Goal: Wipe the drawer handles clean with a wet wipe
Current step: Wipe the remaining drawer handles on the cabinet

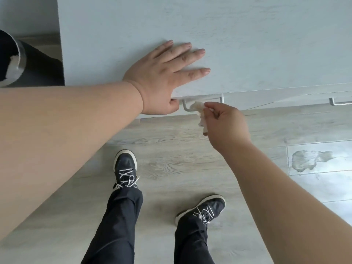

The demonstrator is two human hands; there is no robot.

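Note:
A pale grey cabinet top [247, 44] fills the upper view, seen from above. My left hand [163, 77] lies flat on it with fingers spread, thumb hooked over the front edge. Just below that edge a silver bar handle [185, 107] sticks out from the drawer front. My right hand [222, 122] pinches a crumpled white wet wipe [199, 111] against the middle of this handle. A second silver handle [341, 102] shows on the neighbouring drawer at the far right.
Light wood-look floor [171, 164] spreads below, with my two black laced shoes [125, 168] on it. A wet patch [308, 161] marks the floor at the right. A dark rounded object [21, 60] sits left of the cabinet.

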